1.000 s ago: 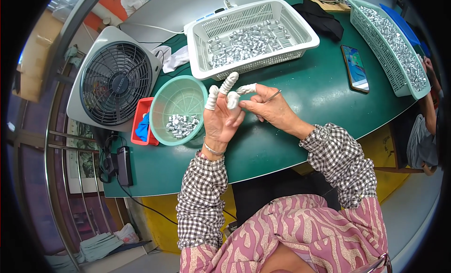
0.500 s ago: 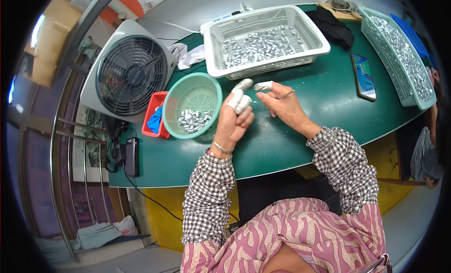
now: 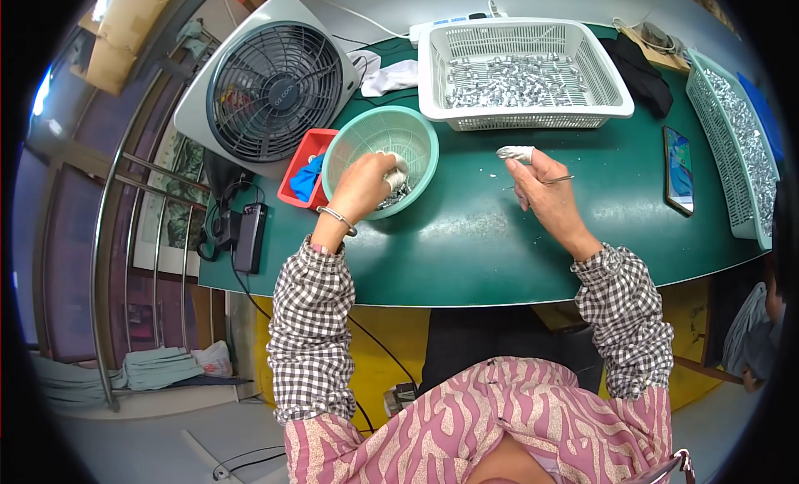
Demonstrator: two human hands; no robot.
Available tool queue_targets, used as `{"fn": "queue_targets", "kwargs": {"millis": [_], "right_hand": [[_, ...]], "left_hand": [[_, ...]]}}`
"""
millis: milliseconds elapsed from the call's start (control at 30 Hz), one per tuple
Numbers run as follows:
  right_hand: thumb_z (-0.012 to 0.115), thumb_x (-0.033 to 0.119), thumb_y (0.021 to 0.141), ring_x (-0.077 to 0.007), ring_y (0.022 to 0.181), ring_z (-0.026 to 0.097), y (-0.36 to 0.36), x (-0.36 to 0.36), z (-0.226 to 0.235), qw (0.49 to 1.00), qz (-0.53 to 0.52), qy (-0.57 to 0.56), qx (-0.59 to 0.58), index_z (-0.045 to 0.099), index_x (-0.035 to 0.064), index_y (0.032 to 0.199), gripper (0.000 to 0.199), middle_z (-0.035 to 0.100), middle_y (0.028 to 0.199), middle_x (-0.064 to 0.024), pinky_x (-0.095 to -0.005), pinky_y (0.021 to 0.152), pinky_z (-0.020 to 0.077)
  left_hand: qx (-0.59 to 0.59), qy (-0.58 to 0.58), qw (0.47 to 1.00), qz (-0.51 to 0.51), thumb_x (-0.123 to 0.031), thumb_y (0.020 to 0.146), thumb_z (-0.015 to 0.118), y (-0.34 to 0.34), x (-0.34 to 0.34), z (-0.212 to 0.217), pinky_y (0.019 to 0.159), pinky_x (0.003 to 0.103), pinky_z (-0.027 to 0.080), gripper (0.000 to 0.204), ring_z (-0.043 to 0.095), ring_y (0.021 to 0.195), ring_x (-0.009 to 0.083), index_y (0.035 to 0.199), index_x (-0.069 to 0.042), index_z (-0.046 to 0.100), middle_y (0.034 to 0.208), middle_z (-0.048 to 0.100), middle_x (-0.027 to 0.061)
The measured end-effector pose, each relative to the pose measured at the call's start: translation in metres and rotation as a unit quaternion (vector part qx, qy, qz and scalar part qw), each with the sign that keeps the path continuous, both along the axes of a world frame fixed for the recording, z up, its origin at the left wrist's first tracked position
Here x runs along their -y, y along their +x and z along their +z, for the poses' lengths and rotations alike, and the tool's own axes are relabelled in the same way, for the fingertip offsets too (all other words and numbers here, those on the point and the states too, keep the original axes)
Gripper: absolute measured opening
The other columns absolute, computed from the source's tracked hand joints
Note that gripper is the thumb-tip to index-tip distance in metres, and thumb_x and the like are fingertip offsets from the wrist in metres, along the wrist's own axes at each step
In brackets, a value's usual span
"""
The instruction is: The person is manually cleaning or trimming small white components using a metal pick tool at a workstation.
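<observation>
My left hand (image 3: 366,184) reaches into a round light-green basket (image 3: 426,151), white wraps on some of its fingers. Its fingers are curled closed over small silvery metal parts (image 3: 394,198); whatever they hold is hidden. Over the table to the right, my right hand (image 3: 545,193) is closed on a thin, pointed metal tool (image 3: 562,179), which sticks out on both sides of the fingers. A white wrap covers the right index finger, held out straight.
A white rectangular basket (image 3: 524,118) of similar metal parts stands at the back. Left are a fan (image 3: 279,93) and a red bin (image 3: 293,188) with blue cloth. Right on the green table (image 3: 466,268) lie a phone (image 3: 679,169) and another filled basket (image 3: 732,163).
My left hand has gone from beside the right hand, left and down into the round basket. My right hand keeps its thin tool. The whole view has shifted.
</observation>
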State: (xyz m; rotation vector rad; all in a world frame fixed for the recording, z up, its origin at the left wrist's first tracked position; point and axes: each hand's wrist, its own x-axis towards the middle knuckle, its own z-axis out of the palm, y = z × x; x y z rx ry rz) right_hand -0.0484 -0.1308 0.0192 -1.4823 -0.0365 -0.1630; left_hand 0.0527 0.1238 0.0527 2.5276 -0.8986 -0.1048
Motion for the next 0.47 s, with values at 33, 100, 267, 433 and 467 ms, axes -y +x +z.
{"fn": "queue_targets", "kwargs": {"millis": [33, 100, 267, 433, 467], "right_hand": [[0.051, 0.014, 0.091, -0.0021, 0.045, 0.036, 0.0, 0.0, 0.001, 1.0, 0.001, -0.01, 0.002, 0.057, 0.0009, 0.099, 0.017, 0.044, 0.054, 0.0044, -0.0187, 0.039, 0.0324], [0.049, 0.018, 0.092, -0.0022, 0.045, 0.036, -0.001, 0.001, 0.001, 1.0, 0.003, -0.029, 0.006, 0.056, 0.0004, 0.099, 0.02, 0.043, 0.054, 0.0043, -0.0188, 0.04, 0.033], [0.043, 0.028, 0.095, -0.0033, 0.045, 0.036, -0.003, 0.006, 0.001, 0.996, 0.019, -0.069, 0.051, 0.057, 0.0003, 0.099, 0.031, 0.044, 0.054, 0.0036, -0.019, 0.042, 0.0342], [0.033, 0.037, 0.096, -0.0054, 0.049, 0.039, -0.001, 0.008, -0.004, 0.998, 0.025, 0.026, 0.052, 0.054, 0.0044, 0.111, 0.041, 0.052, 0.069, -0.0033, -0.0199, 0.046, 0.0378], [0.032, 0.037, 0.097, -0.006, 0.051, 0.042, -0.001, 0.009, -0.005, 0.997, 0.028, 0.02, 0.073, 0.051, 0.0069, 0.118, 0.042, 0.055, 0.079, -0.0073, -0.0205, 0.048, 0.0393]], "left_hand": [[0.06, 0.102, 0.992, -0.045, -0.008, 0.079, 0.057, 0.002, -0.003, -0.007, 0.072, 0.038, 0.045, 0.018, 0.058, 0.08, 0.0279, 0.096, -0.003, 0.06, 0.08, 0.061, 0.0124], [0.067, 0.093, 0.993, -0.038, -0.009, 0.078, 0.058, 0.004, -0.001, -0.013, 0.074, 0.039, 0.044, 0.018, 0.056, 0.082, 0.0302, 0.095, -0.002, 0.06, 0.08, 0.06, 0.0139], [0.068, 0.109, 0.992, -0.004, -0.01, 0.076, 0.06, 0.012, 0.004, -0.019, 0.077, 0.041, 0.042, 0.018, 0.053, 0.087, 0.0339, 0.091, -0.001, 0.061, 0.083, 0.058, 0.0169], [0.069, 0.065, 0.994, 0.046, -0.011, 0.076, 0.06, 0.01, 0.011, -0.005, 0.079, 0.04, 0.042, 0.016, 0.054, 0.09, 0.0335, 0.089, -0.001, 0.061, 0.091, 0.058, 0.0188], [0.03, 0.006, 0.996, 0.085, -0.013, 0.076, 0.062, 0.005, 0.015, 0.003, 0.081, 0.039, 0.043, 0.019, 0.053, 0.096, 0.0321, 0.092, -0.003, 0.059, 0.102, 0.056, 0.019]]}}
